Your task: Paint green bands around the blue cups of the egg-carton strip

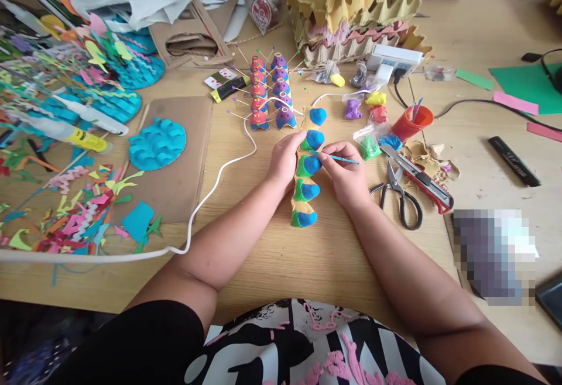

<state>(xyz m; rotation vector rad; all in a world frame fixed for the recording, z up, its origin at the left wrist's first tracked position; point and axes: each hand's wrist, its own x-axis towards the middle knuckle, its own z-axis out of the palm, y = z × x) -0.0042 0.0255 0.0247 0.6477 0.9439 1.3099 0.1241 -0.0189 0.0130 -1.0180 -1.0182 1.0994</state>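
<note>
A strip of egg-carton cups point(306, 189), covered in blue and green clay, lies lengthwise on the wooden table point(285, 256) in front of me. My left hand point(284, 160) holds its left side near the upper cups. My right hand point(346, 171) grips a thin blue stick point(345, 159) like a pen, its tip touching a blue cup on the strip.
Scissors point(397, 192) and a red utility knife point(421, 180) lie right of my right hand, beside a red cup point(410, 123) and bagged clay lumps point(371, 146). Painted carton figures with pins point(267, 95) stand behind. A white cable point(211, 198), paper scraps point(79, 209) and egg cartons point(351, 4) surround.
</note>
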